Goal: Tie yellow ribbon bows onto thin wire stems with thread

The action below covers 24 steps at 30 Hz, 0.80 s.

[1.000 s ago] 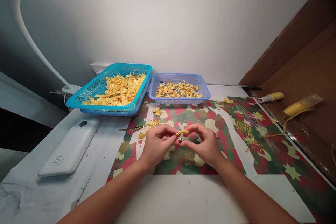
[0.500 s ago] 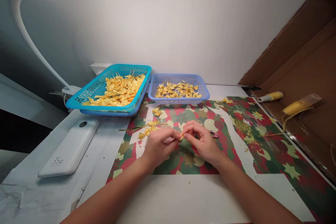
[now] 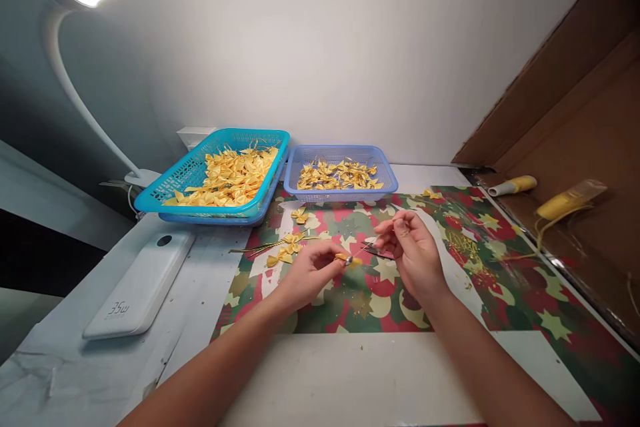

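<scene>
Between the thumb and fingertips of my left hand is a small yellow ribbon bow, partly covered by the fingers. A thin thread stretches from it up to my right hand, whose thumb and forefinger are pinched on its end. Under the right fingers a dark, slim tool with a pinkish handle lies on the patterned paper; its kind is not clear. Beyond my left hand lie several loose yellow bows and a bundle of gold wire ties.
A turquoise basket heaped with yellow bows sits at back left, stacked on a blue one. Beside it is a periwinkle basket of bows. A white power bank, a lamp, gold scraps and yellow thread spools surround the work area.
My right hand has moved away from the left, up and to the right, drawing out the thread. The left hand stays pinched on the bow. The camera view has shifted slightly.
</scene>
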{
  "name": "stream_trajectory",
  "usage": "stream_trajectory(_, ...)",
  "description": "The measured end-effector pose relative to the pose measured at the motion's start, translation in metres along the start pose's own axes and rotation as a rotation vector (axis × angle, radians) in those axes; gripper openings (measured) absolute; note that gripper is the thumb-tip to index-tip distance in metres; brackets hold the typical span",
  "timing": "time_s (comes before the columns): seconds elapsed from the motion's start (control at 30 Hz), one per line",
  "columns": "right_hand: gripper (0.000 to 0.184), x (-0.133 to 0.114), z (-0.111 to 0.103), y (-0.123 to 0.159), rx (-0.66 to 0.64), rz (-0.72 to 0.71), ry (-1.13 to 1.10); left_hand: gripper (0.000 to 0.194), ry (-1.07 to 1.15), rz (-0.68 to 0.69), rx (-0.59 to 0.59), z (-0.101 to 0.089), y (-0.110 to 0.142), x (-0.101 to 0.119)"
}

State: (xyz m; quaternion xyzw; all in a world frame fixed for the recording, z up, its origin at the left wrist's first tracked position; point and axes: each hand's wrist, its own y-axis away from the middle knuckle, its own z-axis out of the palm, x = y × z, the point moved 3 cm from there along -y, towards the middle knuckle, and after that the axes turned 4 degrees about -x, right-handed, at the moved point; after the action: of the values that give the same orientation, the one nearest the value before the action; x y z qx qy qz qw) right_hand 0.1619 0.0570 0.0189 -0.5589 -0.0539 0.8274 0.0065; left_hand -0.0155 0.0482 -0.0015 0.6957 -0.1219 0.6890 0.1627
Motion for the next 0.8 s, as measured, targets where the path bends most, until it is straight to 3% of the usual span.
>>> stream_trajectory(0.17,0.033,0.014,-0.001,-0.005,0.040,0.143,-0.103,0.012,0.513,-0.195,-0.015,0.010,0.000,-0.005)
stream_trajectory(0.3,0.035,0.025,-0.001,-0.005,0.034,0.218,-0.164,0.009,0.709,-0.273,0.106,0.010,0.000,-0.007)
stream_trajectory(0.53,0.031,0.030,-0.003,-0.003,0.059,0.226,-0.192,0.018,0.678,-0.296,0.151,0.008,0.000,-0.009)
stream_trajectory(0.8,0.021,0.012,0.020,0.010,-0.285,0.156,-0.127,0.025,0.563,-0.246,0.221,0.003,-0.001,-0.012)
